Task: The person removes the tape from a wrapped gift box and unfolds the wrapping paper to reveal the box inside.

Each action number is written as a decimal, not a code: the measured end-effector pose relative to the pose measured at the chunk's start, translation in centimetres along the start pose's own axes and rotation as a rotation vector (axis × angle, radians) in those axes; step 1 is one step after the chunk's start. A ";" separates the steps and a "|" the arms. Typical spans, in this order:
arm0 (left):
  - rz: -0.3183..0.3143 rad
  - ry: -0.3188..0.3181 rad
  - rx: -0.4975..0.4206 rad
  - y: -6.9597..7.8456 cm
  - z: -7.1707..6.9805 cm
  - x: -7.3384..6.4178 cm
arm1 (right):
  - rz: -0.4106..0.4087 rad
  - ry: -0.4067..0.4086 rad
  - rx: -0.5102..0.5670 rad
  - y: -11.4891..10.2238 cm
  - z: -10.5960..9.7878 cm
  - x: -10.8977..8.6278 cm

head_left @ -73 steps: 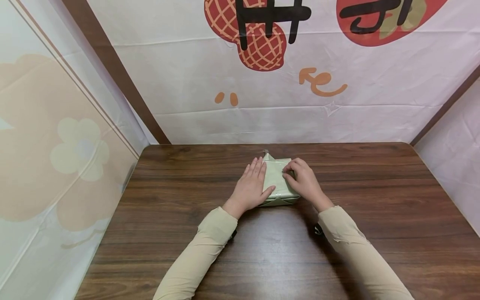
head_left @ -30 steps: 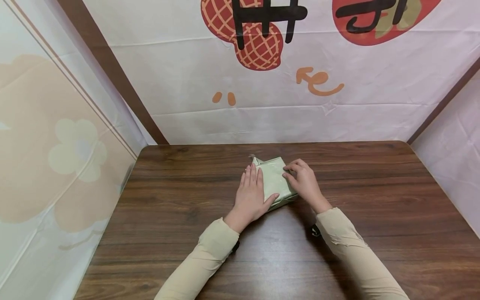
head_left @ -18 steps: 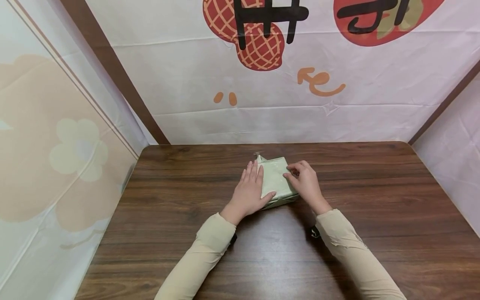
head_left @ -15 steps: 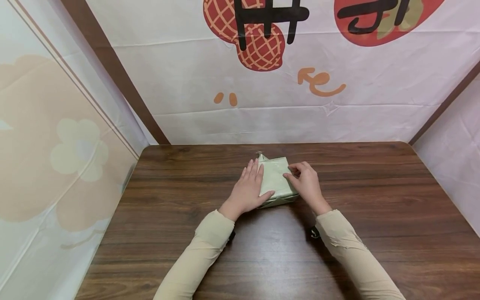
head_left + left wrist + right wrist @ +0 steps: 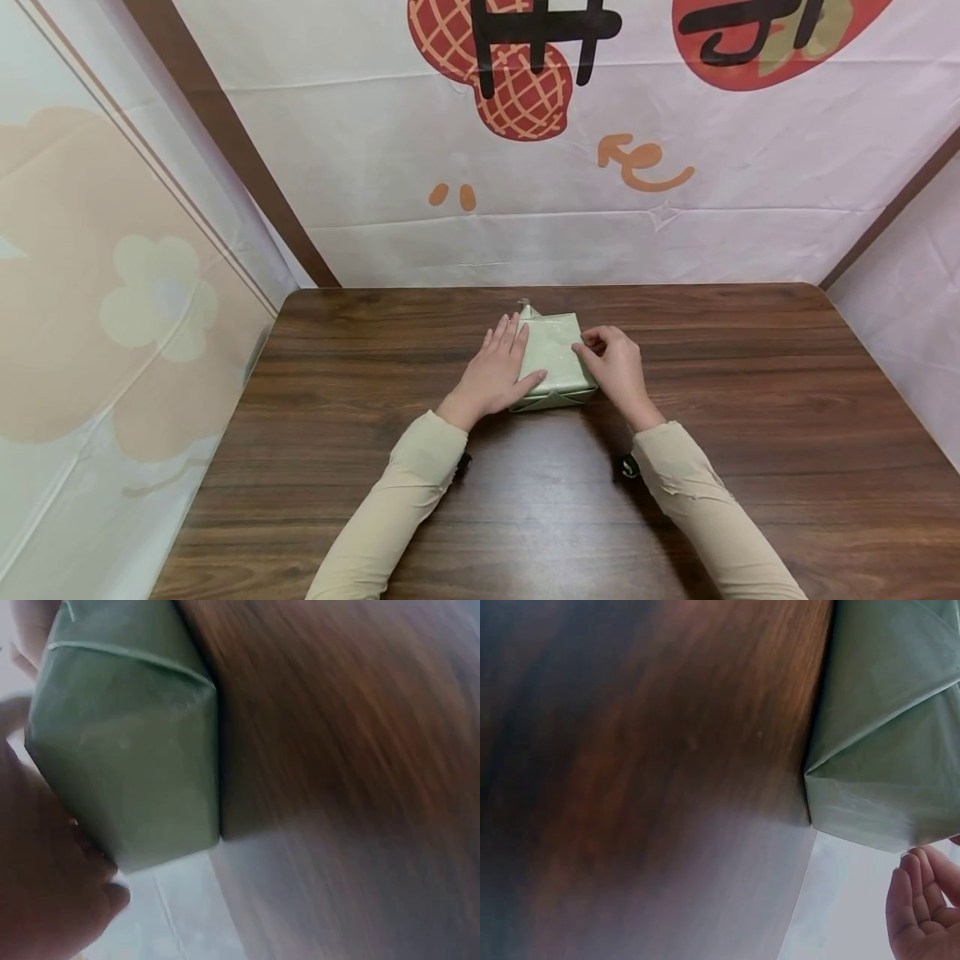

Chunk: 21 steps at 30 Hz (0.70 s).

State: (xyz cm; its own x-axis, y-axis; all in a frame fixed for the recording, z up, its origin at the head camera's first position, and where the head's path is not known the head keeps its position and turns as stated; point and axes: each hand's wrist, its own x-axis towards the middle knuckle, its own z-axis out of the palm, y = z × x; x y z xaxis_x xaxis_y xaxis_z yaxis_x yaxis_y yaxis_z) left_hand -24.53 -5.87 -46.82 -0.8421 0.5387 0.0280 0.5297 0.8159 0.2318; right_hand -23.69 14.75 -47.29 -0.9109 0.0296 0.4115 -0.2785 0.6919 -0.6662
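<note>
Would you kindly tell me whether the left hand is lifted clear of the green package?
No, the left hand rests directly on the green package.

The table (image 5: 360,350) has a dark brown top with wood grain running left to right, rounded far corners, and a pale sheen across its near middle. Directly on it, around the middle and close to the far edge, a light green wrapped package (image 5: 551,354) lies flat, its near end creased into folds. At the package's far left corner a pointed flap (image 5: 530,312) sticks out. Dark shadows fall on the wood to its near right.
</note>
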 end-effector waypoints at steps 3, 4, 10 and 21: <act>-0.045 0.030 -0.026 0.4 0.1 0.2 | 0.003 0.014 0.006 0.0 0.0 0.0; -0.057 0.040 -0.024 0.5 0.2 0.4 | 0.004 0.018 0.004 0.1 0.1 0.0; -0.071 0.060 0.016 0.9 0.6 0.8 | 0.021 0.038 -0.032 0.0 0.1 0.3; -0.062 0.074 0.045 1.0 0.8 0.8 | 0.098 0.011 -0.044 -0.4 0.3 0.7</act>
State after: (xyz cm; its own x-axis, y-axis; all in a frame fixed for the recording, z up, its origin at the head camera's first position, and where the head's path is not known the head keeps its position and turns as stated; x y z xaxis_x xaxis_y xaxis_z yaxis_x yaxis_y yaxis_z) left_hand -24.58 -4.44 -47.32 -0.8776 0.4714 0.0867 0.4790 0.8567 0.1912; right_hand -24.28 14.26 -46.92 -0.9297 0.1060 0.3529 -0.1749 0.7160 -0.6758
